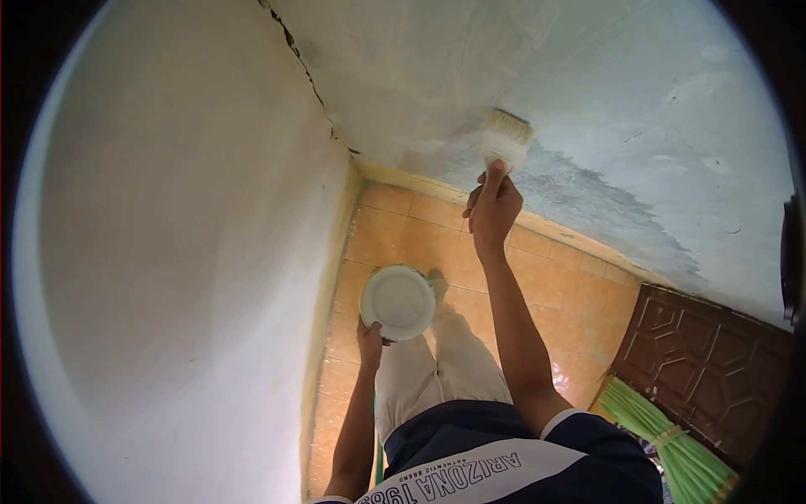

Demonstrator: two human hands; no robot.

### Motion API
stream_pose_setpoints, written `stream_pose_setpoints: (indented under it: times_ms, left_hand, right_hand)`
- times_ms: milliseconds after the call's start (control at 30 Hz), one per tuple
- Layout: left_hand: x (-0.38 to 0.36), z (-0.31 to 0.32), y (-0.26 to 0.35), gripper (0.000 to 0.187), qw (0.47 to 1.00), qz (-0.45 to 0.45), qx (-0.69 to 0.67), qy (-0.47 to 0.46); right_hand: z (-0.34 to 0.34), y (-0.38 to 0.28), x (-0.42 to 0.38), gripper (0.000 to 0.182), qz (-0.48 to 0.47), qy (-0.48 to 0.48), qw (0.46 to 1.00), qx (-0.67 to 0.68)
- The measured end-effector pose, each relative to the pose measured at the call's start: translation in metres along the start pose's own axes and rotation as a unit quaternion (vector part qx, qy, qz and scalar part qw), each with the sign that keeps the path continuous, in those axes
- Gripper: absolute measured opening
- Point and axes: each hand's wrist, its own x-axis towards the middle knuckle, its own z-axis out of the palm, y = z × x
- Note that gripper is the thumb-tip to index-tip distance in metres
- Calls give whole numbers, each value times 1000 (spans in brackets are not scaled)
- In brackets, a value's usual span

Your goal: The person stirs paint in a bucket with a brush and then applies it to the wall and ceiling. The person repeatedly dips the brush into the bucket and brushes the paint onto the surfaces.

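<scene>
My right hand (495,206) grips a wide paintbrush (509,139) with pale, paint-coated bristles. The bristles are at the wall (588,92), just above a darker grey-blue patch; whether they touch it I cannot tell. Down by my legs, my left hand (371,343) holds a round white tub (398,302) by its near rim, with the thumb over the edge. The inside of the tub looks white.
A pale wall (185,210) rises on the left, and a dark crack (302,67) runs down the corner. Orange floor tiles (378,244) lie below. A brown panelled door (688,353) and a green curtain (655,428) are at the lower right.
</scene>
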Motion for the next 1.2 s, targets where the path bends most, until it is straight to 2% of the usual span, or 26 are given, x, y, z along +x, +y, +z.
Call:
stream_pose_setpoints:
  times_ms: [67, 133, 200, 300, 333, 400, 500, 667, 700, 767, 800, 867, 900, 1000, 1067, 1100, 1167, 1200]
  left_hand:
    - [-1, -5, 21, 45, 1000, 6, 26, -4]
    - [5, -14, 27, 52, 998, -8, 24, -53]
    - [9, -17, 42, 53, 997, -12, 29, -65]
    - [11, -21, 71, 54, 994, 7, 84, -71]
    - [13, -23, 77, 52, 992, 18, 92, -80]
    - [18, -32, 87, 51, 989, 32, 111, -92]
    - [23, -44, 95, 53, 984, 47, 146, -89]
    - [22, -48, 116, 54, 989, 31, 112, -92]
    - [20, -47, 117, 54, 988, 31, 116, -93]
    - [19, -41, 119, 55, 991, 29, 108, -73]
    - [19, -39, 121, 55, 990, 31, 115, -75]
    - [16, -33, 121, 56, 991, 24, 95, -91]
    - [14, -31, 124, 56, 991, 18, 94, -98]
    - [10, -24, 127, 56, 990, 26, 108, -89]
    - [9, -20, 130, 55, 990, 27, 104, -94]
    - [7, -20, 131, 55, 990, 30, 99, -99]
    - [3, -22, 138, 54, 987, 28, 112, -110]
    - [5, -23, 138, 54, 987, 31, 114, -111]
  right_hand:
    - [2, -4, 4, 56, -61, 14, 998, 20]
    - [3, 6, 13, 56, -58, 21, 998, -3]
    - [4, 42, 30, 59, -82, 44, 990, -110]
    - [4, 90, 40, 63, 50, 43, 983, -173]
    - [2, 94, 41, 63, 52, 51, 983, -167]
    - [1, 99, 42, 61, 117, 33, 979, -163]
    - [-5, 50, 30, 59, 69, 34, 990, -117]
    - [-22, -47, -4, 57, -15, 34, 996, -76]
    - [-23, -47, -7, 57, -12, 37, 997, -73]
    - [-22, -44, -6, 56, -89, 67, 991, -74]
    - [-20, -31, 2, 56, -86, 72, 991, -69]
    - [-14, 20, 32, 53, -164, 105, 962, -193]
    - [-12, 44, 41, 53, -162, 108, 962, -190]
    - [-2, 100, 57, 54, -99, 87, 966, -224]
    - [0, 124, 60, 58, 23, 61, 961, -267]
    - [1, 140, 62, 58, 25, 62, 962, -265]
    - [5, 160, 69, 64, 112, 75, 955, -263]
    - [5, 148, 67, 64, 112, 77, 956, -260]
